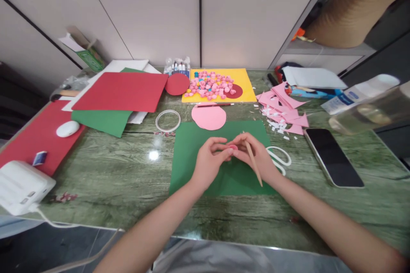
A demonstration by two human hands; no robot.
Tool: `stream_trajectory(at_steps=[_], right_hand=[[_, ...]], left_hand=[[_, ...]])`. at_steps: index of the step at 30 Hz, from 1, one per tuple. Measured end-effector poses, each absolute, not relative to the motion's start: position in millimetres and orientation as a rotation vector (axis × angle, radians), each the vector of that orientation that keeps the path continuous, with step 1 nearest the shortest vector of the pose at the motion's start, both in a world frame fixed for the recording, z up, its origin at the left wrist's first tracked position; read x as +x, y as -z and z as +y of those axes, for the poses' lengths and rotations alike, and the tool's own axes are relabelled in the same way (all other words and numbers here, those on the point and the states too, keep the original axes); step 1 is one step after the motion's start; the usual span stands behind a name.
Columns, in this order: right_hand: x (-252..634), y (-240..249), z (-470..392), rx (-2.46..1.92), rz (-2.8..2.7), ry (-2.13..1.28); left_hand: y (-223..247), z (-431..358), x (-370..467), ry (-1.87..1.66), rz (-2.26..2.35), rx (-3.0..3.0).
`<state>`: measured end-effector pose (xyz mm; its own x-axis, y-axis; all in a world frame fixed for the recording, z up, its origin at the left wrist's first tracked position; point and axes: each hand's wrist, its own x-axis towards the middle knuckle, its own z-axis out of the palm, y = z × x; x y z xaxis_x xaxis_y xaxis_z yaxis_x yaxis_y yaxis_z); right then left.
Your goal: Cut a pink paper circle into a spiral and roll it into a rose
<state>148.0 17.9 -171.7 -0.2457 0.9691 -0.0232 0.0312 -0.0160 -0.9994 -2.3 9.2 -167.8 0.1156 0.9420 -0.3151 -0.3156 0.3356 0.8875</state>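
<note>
Over the green paper sheet (221,179), my two hands meet at a small pink rolled piece (233,147) that looks like a paper flower. My left hand (209,158) pinches it between thumb and fingers. The fingertips of my right hand (256,153) grip its other side. A thin wooden stick (255,166) is also tucked in my right hand, slanting down toward me. Just beyond my fingers lies a pink paper circle (209,117), with a dark red pencil (214,105) at its far edge. White-handled scissors (282,158) rest beside my right hand, their blades hidden.
Many pink rolled pieces (209,85) lie on a yellow sheet (245,76) at the back. Pink scraps (285,106) are at right, near a phone (335,158) and a bottle (368,111). A tape roll (168,120), red sheets (121,91) and a white charger (24,187) sit left.
</note>
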Motion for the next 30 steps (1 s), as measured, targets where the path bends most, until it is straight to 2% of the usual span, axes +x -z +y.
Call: stream_trajectory(at_steps=[10, 30], right_hand=[[146.0, 176.6, 19.1, -1.147, -1.345, -1.315], [140.6, 174.4, 13.3, -1.231, -1.449, -1.146]], left_hand=[[162.6, 11.6, -7.0, -1.085, 1.001, 0.803], [169.0, 8.9, -3.2, -1.095, 1.304, 1.17]])
